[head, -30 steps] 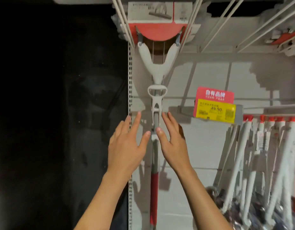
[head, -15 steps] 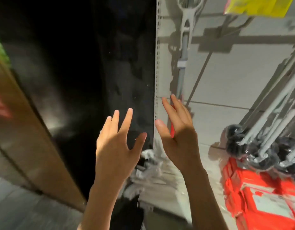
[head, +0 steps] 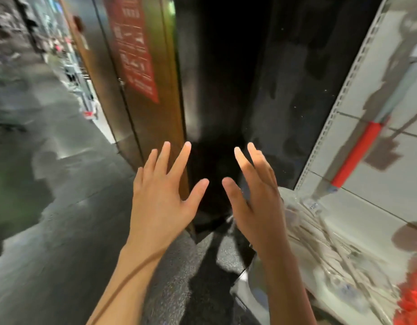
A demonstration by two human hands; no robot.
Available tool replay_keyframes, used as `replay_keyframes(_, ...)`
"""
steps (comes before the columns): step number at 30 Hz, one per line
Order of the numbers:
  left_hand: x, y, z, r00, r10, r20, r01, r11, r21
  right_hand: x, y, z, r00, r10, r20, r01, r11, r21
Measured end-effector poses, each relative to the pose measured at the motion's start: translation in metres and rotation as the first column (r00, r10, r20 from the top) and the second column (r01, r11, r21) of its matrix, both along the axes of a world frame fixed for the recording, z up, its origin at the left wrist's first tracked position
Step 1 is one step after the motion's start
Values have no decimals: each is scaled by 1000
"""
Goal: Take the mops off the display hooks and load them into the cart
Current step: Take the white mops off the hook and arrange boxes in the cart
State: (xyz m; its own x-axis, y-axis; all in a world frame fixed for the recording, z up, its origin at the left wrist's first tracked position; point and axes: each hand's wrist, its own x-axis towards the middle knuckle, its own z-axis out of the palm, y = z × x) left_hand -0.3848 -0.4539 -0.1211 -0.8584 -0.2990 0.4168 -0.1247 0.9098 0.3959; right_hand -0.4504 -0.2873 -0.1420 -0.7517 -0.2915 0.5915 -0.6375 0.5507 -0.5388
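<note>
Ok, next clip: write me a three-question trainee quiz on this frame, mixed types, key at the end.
1. True or false: the left hand grips the mop handle.
2. Which side of the view shows the mop handle with the red sleeve? A) left B) right C) centre
3. Fill in: both the left hand and the right hand have fingers spread and hold ____.

Key: 1 false; 2 B; 3 nothing.

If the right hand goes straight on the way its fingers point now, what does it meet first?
Probably the dark panel ahead: the right hand, open and empty, points up at it. The mop handle hangs off to its right. Depth is unclear.
</note>
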Motion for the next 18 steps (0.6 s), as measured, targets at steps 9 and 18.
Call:
replay_keyframes(9, 125, -79, -1, 969, 235, -74, -232, 971, 47, 89, -95, 10, 974, 227, -2, -227, 974, -15)
replay_keyframes(18, 324, -157, -28, 849, 528, -22, -520, 843, 137, 251, -206, -7, 856, 506, 103, -504, 862, -48)
